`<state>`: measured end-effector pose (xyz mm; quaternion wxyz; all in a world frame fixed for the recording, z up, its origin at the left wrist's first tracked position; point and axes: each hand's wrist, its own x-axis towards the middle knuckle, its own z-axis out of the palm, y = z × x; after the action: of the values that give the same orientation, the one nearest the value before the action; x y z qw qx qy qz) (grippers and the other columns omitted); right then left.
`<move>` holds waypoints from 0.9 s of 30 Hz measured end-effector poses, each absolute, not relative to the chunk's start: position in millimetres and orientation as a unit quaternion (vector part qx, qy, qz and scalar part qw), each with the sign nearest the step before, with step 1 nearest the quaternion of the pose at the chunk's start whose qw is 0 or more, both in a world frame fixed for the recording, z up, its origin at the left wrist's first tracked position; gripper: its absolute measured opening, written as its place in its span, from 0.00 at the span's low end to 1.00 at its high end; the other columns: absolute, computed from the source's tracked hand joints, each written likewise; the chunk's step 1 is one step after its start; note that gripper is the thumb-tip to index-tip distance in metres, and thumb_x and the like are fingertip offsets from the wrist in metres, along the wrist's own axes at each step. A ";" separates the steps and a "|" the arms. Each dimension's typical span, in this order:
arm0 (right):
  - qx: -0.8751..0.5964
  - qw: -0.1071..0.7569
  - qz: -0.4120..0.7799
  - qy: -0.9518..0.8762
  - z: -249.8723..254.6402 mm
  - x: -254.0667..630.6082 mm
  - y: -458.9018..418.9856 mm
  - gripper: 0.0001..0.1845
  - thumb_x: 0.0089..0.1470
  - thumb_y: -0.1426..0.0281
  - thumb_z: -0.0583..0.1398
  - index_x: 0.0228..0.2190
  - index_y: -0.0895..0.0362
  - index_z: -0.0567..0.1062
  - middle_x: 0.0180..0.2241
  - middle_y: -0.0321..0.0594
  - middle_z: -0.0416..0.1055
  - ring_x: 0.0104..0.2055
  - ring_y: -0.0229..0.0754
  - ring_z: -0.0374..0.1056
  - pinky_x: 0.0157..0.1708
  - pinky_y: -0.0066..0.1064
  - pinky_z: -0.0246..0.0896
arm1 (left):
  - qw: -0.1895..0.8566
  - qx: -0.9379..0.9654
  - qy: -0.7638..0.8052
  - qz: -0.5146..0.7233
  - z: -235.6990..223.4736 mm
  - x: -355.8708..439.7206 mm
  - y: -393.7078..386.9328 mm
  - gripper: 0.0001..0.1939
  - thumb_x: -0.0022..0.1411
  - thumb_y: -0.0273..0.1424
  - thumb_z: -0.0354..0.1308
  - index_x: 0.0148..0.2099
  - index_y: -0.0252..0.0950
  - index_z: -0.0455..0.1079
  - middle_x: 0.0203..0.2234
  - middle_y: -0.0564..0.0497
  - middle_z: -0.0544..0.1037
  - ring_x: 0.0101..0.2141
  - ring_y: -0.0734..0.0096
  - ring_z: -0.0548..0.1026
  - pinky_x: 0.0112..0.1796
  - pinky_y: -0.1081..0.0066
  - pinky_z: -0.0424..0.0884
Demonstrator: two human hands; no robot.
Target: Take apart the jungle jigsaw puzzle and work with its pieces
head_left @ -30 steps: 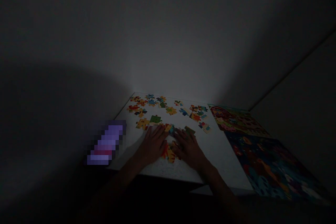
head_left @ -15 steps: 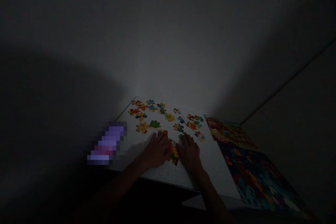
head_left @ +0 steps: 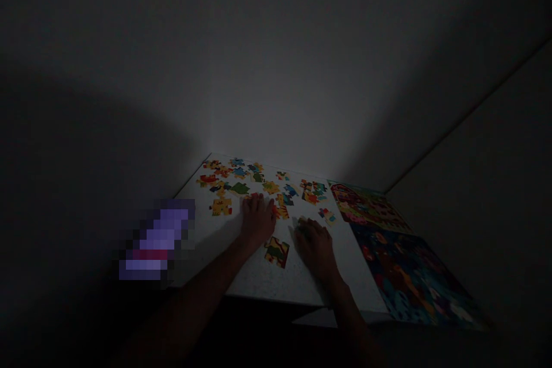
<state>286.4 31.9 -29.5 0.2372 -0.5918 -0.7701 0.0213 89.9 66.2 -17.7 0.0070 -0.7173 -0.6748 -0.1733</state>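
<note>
My left hand [head_left: 257, 224] lies over the table with its fingers stretched forward, touching a reddish jigsaw piece [head_left: 249, 198] partly covered by the fingertips. An orange-and-red jigsaw piece [head_left: 282, 207] lies just right of those fingers. My right hand [head_left: 317, 247] has its fingers curled around a green jigsaw piece [head_left: 303, 230], mostly hidden beneath them. Between my forearms, nearer the front edge, lies a joined-looking green, yellow and dark red jigsaw piece [head_left: 276, 252].
Several loose jigsaw pieces [head_left: 221, 207] are spread over the white table [head_left: 245, 284] toward the wall. Colourful picture sheets [head_left: 414, 276] cover its right side. A blurred purple patch [head_left: 164, 230] is at the left edge. The room is dim.
My left hand has moved forward, pushing pieces away and uncovering the piece near the front. A green piece now lies farther back. My right hand has shifted slightly away from my left.
</note>
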 end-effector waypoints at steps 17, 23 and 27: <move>-0.746 0.043 0.057 -0.662 -18.8 275.0 111.7 0.41 0.63 0.45 0.42 0.67 0.55 0.52 0.70 0.53 0.42 0.71 0.62 0.38 0.65 0.58 0.31 | -0.026 -0.618 -0.775 -0.129 2.6 30.0 75.7 0.28 0.69 0.46 0.46 0.66 0.43 0.61 0.67 0.42 0.58 0.67 0.43 0.51 0.63 0.42 0.46; -0.716 0.119 0.079 -0.683 -10.7 244.8 140.3 0.39 0.61 0.43 0.46 0.63 0.54 0.62 0.68 0.51 0.51 0.70 0.60 0.42 0.64 0.54 0.35 | -0.018 -0.744 -0.658 -0.112 -16.9 80.2 50.6 0.35 0.67 0.53 0.43 0.69 0.42 0.56 0.69 0.44 0.54 0.68 0.47 0.47 0.65 0.46 0.42; -0.694 0.196 0.077 -0.688 -3.6 255.8 163.8 0.32 0.65 0.49 0.45 0.58 0.53 0.68 0.63 0.49 0.61 0.64 0.54 0.55 0.61 0.48 0.47 | -0.011 -0.760 -0.641 -0.105 -20.8 82.9 54.0 0.32 0.68 0.52 0.44 0.69 0.44 0.56 0.69 0.44 0.52 0.68 0.48 0.48 0.64 0.44 0.45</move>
<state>255.8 163.8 -3.6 0.1958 -0.6943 -0.6883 0.0767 82.9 54.0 -20.8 -0.0108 -0.7604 -0.6408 -0.1050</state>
